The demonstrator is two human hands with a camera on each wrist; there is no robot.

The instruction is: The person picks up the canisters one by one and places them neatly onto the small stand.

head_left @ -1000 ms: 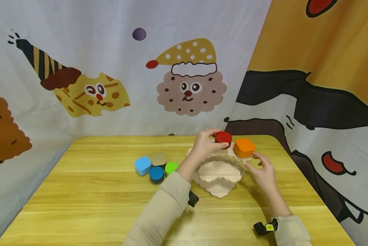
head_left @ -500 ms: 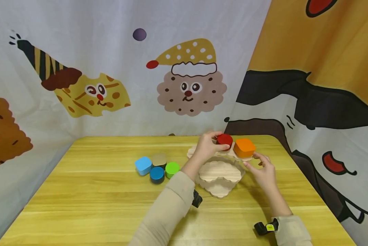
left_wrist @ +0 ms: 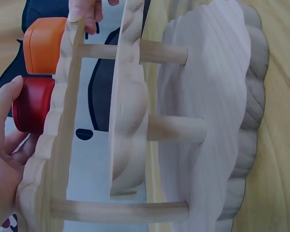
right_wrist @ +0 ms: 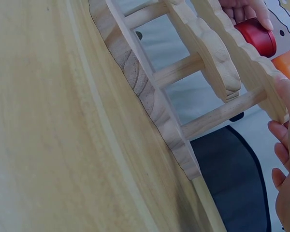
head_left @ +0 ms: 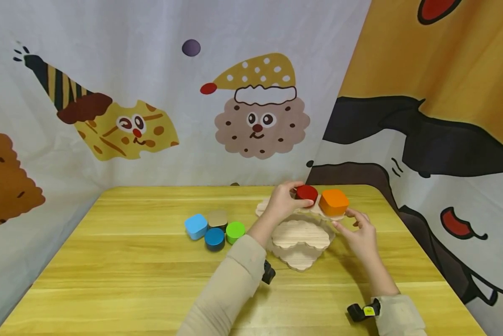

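A tiered wooden stand with scalloped shelves (head_left: 300, 233) is on the table, its tiers joined by round dowels (left_wrist: 176, 128). My left hand (head_left: 282, 201) holds a red round block (head_left: 307, 196) between thumb and fingers. The block's underside meets the top shelf (left_wrist: 58, 121) in the left wrist view. Beside it on that shelf sits an orange rounded-square block (head_left: 334, 202). With thumb above and fingers below, my right hand (head_left: 360, 233) pinches the shelf's right end near the orange block. Part of the shelf's left side is hidden behind my left hand.
Left of the stand, a light blue block (head_left: 196, 227), a tan block (head_left: 217, 218), a dark blue round block (head_left: 215, 239) and a green round block (head_left: 235, 232) cluster on the wooden table (head_left: 108, 280). A printed curtain (head_left: 150, 70) hangs behind the table.
My left hand has moved slightly down and right, lowering the red block onto the top shelf. My right hand and the orange block have stayed in place.
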